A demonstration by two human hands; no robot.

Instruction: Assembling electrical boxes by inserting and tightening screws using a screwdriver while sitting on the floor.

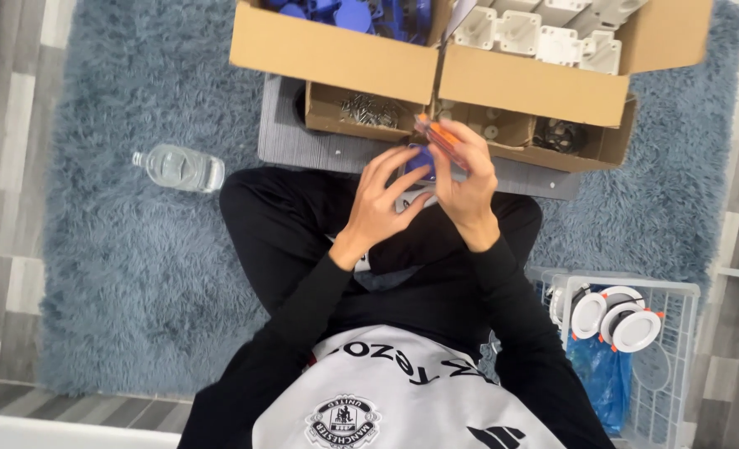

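Over lap | left hand [384, 202] cups blue part [420, 161] | right hand [467, 177] grips orange screwdriver [438, 138] (boxes' edge [436, 154] close ahead)

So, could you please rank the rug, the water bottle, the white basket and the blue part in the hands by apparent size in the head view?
1. Rug
2. White basket, partly cut off by the frame
3. Water bottle
4. Blue part, mostly hidden by the hands

Blue part [420, 163]: small plastic piece, mostly hidden between both hands, above the lap.
Screwdriver [441, 140]: orange handle, tilted, gripped over the blue part.
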